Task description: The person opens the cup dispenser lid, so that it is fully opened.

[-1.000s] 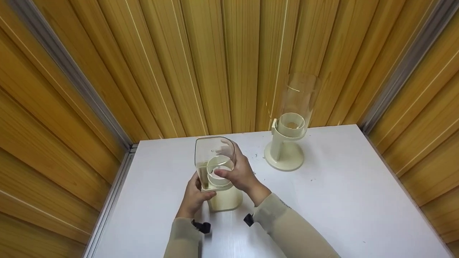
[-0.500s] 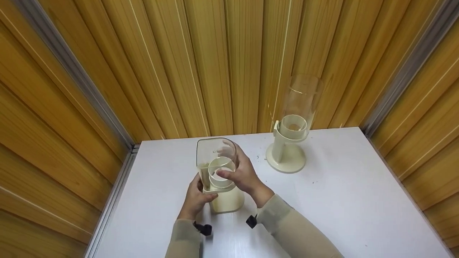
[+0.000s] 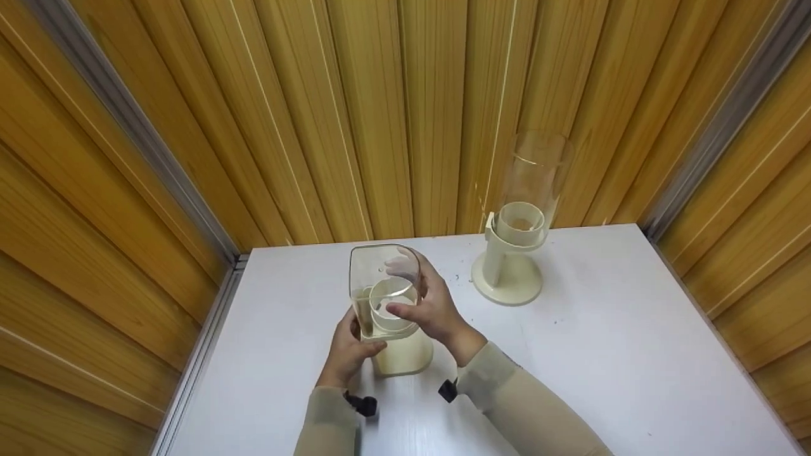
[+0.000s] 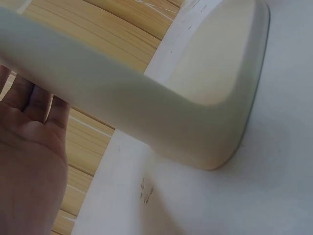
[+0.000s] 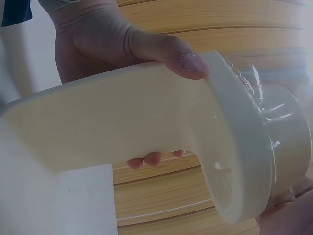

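A cream cup dispenser [image 3: 402, 354], with a flat base and a post, stands on the white table. Its clear, rounded-square tube [image 3: 370, 263] rises at the top, around a cream ring [image 3: 384, 322]. My left hand [image 3: 345, 351] grips the post from the left, thumb in front; in the right wrist view this left hand [image 5: 105, 46] has its fingertips showing beneath the post. My right hand [image 3: 437, 310] holds the tube's right side, fingers behind it and thumb across the front near the ring. The right wrist view catches only part of the right hand [image 5: 288, 215] at lower right.
A second cream dispenser [image 3: 507, 282], with a round base and tall clear cylinder [image 3: 538, 164], stands at the back right. Small specks dot the white table [image 3: 602, 354]. Wood-patterned walls [image 3: 374, 126] enclose the back and sides, with metal rails at the corners.
The head view has shifted slightly, carrying the whole scene a little right. Both hands keep their hold; the tube and the right hand's fingers shift only slightly against the stand.
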The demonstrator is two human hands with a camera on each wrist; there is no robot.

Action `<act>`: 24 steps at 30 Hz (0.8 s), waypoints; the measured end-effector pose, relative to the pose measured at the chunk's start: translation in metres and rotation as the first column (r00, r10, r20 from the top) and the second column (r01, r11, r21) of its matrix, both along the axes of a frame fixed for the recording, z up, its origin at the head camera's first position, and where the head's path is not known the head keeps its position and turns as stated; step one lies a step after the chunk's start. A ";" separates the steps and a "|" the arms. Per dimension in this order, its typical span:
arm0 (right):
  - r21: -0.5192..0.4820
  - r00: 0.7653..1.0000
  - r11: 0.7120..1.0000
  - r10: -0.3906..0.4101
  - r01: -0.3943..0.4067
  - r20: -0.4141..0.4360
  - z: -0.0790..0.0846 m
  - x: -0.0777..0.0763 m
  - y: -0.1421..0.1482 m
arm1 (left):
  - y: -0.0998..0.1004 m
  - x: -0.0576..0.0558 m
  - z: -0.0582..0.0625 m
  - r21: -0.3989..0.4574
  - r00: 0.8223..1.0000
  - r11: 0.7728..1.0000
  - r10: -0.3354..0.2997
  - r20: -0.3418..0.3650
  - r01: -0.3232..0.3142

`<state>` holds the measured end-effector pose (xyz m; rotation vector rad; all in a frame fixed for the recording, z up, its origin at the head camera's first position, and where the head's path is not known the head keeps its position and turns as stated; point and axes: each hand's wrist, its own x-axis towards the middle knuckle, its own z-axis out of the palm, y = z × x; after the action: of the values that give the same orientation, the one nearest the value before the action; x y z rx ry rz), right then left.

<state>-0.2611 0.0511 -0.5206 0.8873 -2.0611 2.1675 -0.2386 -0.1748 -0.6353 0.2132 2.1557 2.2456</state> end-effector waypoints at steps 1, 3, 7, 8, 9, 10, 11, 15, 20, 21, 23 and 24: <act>-0.003 1.000 1.000 0.001 -0.001 -0.002 0.000 0.000 0.000 | 0.000 0.000 0.000 -0.001 1.000 1.000 0.000 0.002 0.000; 0.000 1.000 1.000 -0.004 0.004 -0.005 -0.001 0.000 0.001 | 0.001 0.000 -0.001 0.002 1.000 1.000 0.002 0.009 -0.002; 0.020 1.000 1.000 -0.021 0.021 -0.007 0.001 0.000 0.001 | 0.000 -0.001 -0.001 0.011 1.000 1.000 0.005 0.007 -0.005; 0.025 1.000 0.999 -0.023 0.023 -0.004 0.002 0.000 0.000 | 0.000 0.000 -0.001 0.015 1.000 1.000 0.006 0.008 -0.006; 0.027 1.000 0.999 -0.022 0.022 -0.002 0.002 0.000 0.000 | -0.001 0.000 -0.001 0.015 1.000 1.000 0.005 0.004 -0.005; 0.030 1.000 0.999 -0.021 0.021 -0.001 0.003 0.000 0.000 | -0.001 0.000 -0.001 0.014 1.000 1.000 0.002 0.002 -0.002; 0.035 1.000 0.999 -0.021 0.021 -0.001 0.003 0.000 0.000 | -0.001 0.000 -0.001 0.010 1.000 1.000 0.003 0.004 -0.003; 0.041 1.000 0.999 -0.030 0.031 -0.002 0.004 -0.002 0.000 | -0.001 0.000 -0.003 -0.007 1.000 1.000 0.000 -0.001 0.000; 0.033 0.999 0.999 -0.042 0.042 -0.013 0.008 -0.003 -0.001 | -0.001 0.000 -0.002 -0.005 1.000 1.000 -0.001 0.007 0.001; 0.032 0.999 0.999 -0.039 0.040 -0.017 0.008 -0.004 -0.001 | -0.001 0.000 -0.001 -0.006 1.000 1.000 0.004 0.014 -0.003; 0.039 0.999 0.999 -0.037 0.038 -0.025 0.010 -0.004 -0.002 | 0.000 0.000 0.000 -0.009 1.000 1.000 0.008 0.021 -0.008; 0.040 0.999 0.998 -0.037 0.038 -0.028 0.010 -0.005 -0.002 | 0.000 0.000 0.000 -0.009 1.000 1.000 0.010 0.021 -0.009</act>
<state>-0.2659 0.0495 -0.5107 0.8696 -2.0992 2.0909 -0.2391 -0.1748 -0.6350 0.1788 2.1611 2.2319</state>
